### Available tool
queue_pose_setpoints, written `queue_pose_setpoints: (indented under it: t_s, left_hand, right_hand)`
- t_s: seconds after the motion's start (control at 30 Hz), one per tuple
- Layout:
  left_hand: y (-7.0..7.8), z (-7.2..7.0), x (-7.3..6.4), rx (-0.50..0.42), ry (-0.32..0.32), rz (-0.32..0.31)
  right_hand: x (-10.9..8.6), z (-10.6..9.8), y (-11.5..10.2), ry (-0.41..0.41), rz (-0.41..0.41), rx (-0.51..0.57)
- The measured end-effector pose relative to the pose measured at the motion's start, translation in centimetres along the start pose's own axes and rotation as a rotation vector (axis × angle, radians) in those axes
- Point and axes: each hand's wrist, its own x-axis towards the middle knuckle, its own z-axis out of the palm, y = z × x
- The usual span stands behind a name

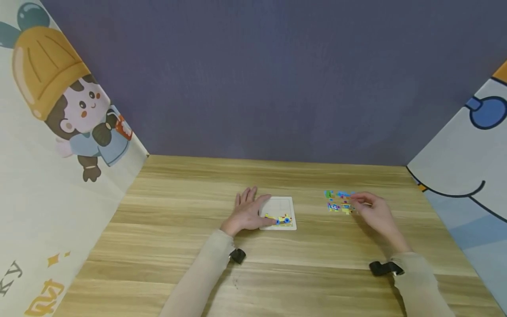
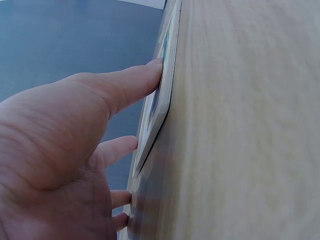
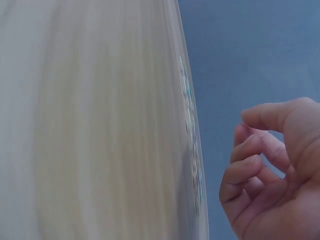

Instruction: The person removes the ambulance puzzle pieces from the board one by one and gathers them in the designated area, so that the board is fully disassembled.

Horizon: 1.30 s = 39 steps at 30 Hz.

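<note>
My left hand (image 1: 247, 213) lies at the left side of a small white puzzle board (image 1: 293, 207), fingers spread and thumb extended over it. In the left wrist view the thumb (image 2: 130, 82) rests on the board's face, and one fingertip touches its edge. Yellow and blue puzzle pieces (image 1: 283, 219) forming a vehicle picture lie along the board's lower part. My right hand (image 1: 374, 213) hovers beside the loose colourful puzzle pieces (image 1: 334, 206). Its fingers are loosely bent, with thumb and index finger close together; nothing shows between them in the right wrist view.
Both objects lie on a wooden table (image 1: 317, 264). Behind it stands a dark blue-grey panel (image 1: 253, 88). Cartoon-printed panels flank the left (image 1: 47, 198) and right (image 1: 443, 154) sides. The loose pieces lie to the right of the board, with a gap between.
</note>
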Motion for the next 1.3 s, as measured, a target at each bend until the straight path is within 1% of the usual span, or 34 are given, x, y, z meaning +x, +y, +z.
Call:
queue_pose_setpoints:
  t_s: [0.13, 0.27, 0.43, 0.67, 0.8, 1.03, 1.17, 1.3]
  left_hand:
    - [0.0, 0.0, 0.1, 0.000, -0.001, 0.000]
    - [0.1, 0.0, 0.2, -0.008, 0.001, 0.003]
    - [0.1, 0.1, 0.3, -0.017, 0.004, 0.002]
    - [0.0, 0.5, 0.4, -0.010, 0.007, -0.016]
    - [0.0, 0.4, 0.4, -0.002, 0.012, -0.022]
    - [-0.1, 0.4, 0.6, -0.004, 0.011, -0.023]
    - [0.0, 0.4, 0.7, -0.003, 0.011, -0.026]
    - [0.1, 0.4, 0.8, 0.005, 0.015, -0.027]
  right_hand:
    - [0.3, 1.1, -0.7, -0.017, -0.018, 0.037]
    - [0.8, 2.1, -1.3, -0.033, -0.016, 0.062]
    - [1.1, 3.1, -1.8, -0.088, 0.003, 0.101]
    - [1.2, 4.2, -2.6, -0.168, -0.008, 0.141]
    - [1.2, 5.0, -3.0, -0.214, -0.011, 0.174]
    - [1.7, 6.9, -4.5, -0.302, 0.006, 0.241]
    - [1.8, 8.0, -5.4, -0.350, -0.001, 0.248]
    - [1.6, 9.1, -6.3, -0.371, 0.001, 0.240]
